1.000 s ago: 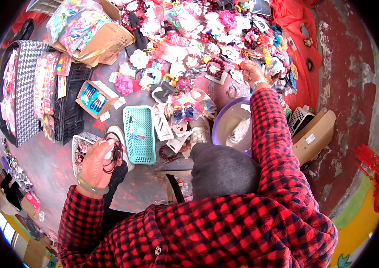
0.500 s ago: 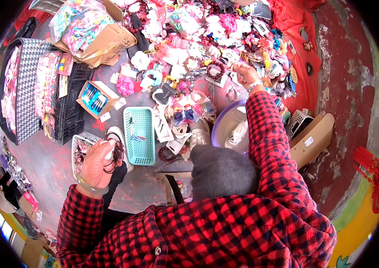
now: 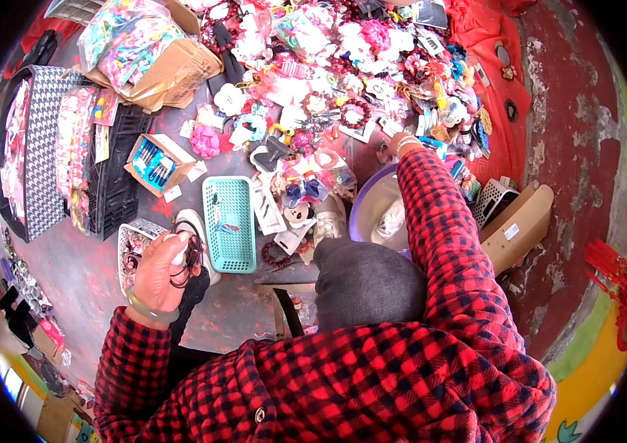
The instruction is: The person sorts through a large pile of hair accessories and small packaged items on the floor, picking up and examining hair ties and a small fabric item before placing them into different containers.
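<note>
Thin dark loops that look like elastic hair ties (image 3: 194, 252) hang from my left hand (image 3: 157, 277), whose fingers are closed on them. Something small and white shows at its fingertips. Beneath that hand is a white basket (image 3: 126, 238) with small pinkish items inside. My right hand (image 3: 402, 140) reaches to the near edge of a big heap of hair accessories (image 3: 313, 81), just beyond a purple-rimmed basin (image 3: 361, 201). Its fingers are largely hidden by the wrist and the bright clutter, so I cannot make out whether they hold anything.
A turquoise basket (image 3: 229, 263) with a few small pieces stands between my hands. Left lie a small box of blue items (image 3: 152, 167), a black crate (image 3: 115, 192), a houndstooth case (image 3: 46, 148) and a carton (image 3: 173, 77). A flattened carton (image 3: 518, 229) leans at right.
My right hand has dropped lower and closer to the basin, its fingers now less visible. The left hand keeps its place, still holding the dark hair ties.
</note>
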The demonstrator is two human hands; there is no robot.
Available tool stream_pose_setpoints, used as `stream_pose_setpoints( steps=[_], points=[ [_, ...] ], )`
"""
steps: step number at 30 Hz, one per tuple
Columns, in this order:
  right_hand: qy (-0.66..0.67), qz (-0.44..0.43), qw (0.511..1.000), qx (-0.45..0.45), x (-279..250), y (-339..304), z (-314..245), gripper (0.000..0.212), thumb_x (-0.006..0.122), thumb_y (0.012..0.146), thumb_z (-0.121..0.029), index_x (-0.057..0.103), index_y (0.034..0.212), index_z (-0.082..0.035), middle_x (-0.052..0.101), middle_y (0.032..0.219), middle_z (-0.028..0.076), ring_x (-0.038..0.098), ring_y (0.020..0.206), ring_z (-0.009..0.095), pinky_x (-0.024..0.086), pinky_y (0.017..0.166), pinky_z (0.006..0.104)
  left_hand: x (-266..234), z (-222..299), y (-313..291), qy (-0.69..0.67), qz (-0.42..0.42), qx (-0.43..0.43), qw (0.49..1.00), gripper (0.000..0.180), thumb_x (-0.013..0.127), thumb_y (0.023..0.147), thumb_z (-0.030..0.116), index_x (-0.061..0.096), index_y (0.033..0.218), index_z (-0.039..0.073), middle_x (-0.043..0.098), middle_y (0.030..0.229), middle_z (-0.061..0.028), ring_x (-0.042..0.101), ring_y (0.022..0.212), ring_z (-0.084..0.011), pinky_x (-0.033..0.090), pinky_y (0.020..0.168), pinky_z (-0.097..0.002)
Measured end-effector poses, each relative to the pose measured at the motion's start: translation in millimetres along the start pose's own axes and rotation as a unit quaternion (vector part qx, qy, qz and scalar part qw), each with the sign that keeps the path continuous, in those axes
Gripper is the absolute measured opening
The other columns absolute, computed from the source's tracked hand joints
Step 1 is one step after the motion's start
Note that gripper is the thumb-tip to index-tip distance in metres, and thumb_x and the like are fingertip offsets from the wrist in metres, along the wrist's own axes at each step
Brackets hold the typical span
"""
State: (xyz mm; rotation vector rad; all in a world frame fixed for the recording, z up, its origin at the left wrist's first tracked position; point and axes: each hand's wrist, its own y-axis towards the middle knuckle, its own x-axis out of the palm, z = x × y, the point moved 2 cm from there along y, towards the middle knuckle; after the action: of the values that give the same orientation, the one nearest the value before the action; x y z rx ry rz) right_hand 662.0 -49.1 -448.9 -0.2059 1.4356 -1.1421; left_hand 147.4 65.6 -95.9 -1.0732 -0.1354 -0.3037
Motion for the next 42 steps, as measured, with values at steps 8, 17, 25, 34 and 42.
stream_pose_setpoints(
  steps=[8, 17, 25, 34, 42],
  points=[
    [-0.109, 0.083, 0.951, -0.278, -65, -64, -43, 0.026, 0.057, 0.076, -0.032, 0.066, 0.087, -0.010, 0.065, 0.084, 0.009, 0.062, 0.074, 0.022, 0.048, 0.064, 0.0337, 3, -1, -3, -0.006, 0.012, 0.014, 1.000, 0.015, 0.050, 0.085, 0.016, 0.055, 0.084, 0.002, 0.058, 0.076, -0.0092, 0.054, 0.058, -0.0141, 0.045, 0.052, -0.0251],
    [0.617, -0.227, 0.673, -0.337, -150, -175, -160, 0.024, 0.063, 0.078, -0.025, 0.063, 0.086, -0.003, 0.064, 0.079, 0.004, 0.058, 0.068, 0.009, 0.044, 0.055, 0.0221, -2, -6, 3, -0.014, -0.002, 0.063, 0.998, 0.020, 0.049, 0.086, 0.018, 0.052, 0.098, 0.003, 0.058, 0.086, -0.0085, 0.056, 0.070, -0.0144, 0.046, 0.057, -0.0249],
    [0.421, -0.090, 0.589, -0.683, -220, -344, -255, 0.008, 0.063, 0.077, -0.015, 0.061, 0.079, -0.008, 0.058, 0.065, 0.007, 0.056, 0.059, 0.016, 0.043, 0.053, 0.0290, 14, -4, 3, -0.178, -0.076, -0.017, 0.981, 0.033, 0.044, 0.089, 0.035, 0.050, 0.106, 0.007, 0.056, 0.104, -0.0086, 0.056, 0.092, -0.0209, 0.046, 0.076, -0.0335],
    [0.528, -0.084, 0.500, -0.681, -230, -337, -238, 0.014, 0.060, 0.081, -0.013, 0.062, 0.093, -0.004, 0.064, 0.080, 0.005, 0.059, 0.068, 0.011, 0.047, 0.061, 0.0244, 17, -13, -4, -0.229, -0.233, -0.022, 0.945, 0.035, 0.046, 0.088, 0.033, 0.048, 0.106, 0.003, 0.052, 0.106, -0.0156, 0.053, 0.097, -0.0283, 0.050, 0.073, -0.0387],
    [0.495, 0.066, 0.850, -0.166, -108, -54, -130, 0.021, 0.058, 0.079, -0.018, 0.062, 0.098, -0.011, 0.060, 0.075, 0.003, 0.054, 0.062, 0.010, 0.043, 0.055, 0.0243, 4, -14, -4, -0.158, -0.173, -0.010, 0.972, 0.040, 0.053, 0.082, 0.037, 0.052, 0.095, -0.001, 0.055, 0.090, -0.0151, 0.055, 0.076, -0.0234, 0.047, 0.057, -0.0297]
  ],
)
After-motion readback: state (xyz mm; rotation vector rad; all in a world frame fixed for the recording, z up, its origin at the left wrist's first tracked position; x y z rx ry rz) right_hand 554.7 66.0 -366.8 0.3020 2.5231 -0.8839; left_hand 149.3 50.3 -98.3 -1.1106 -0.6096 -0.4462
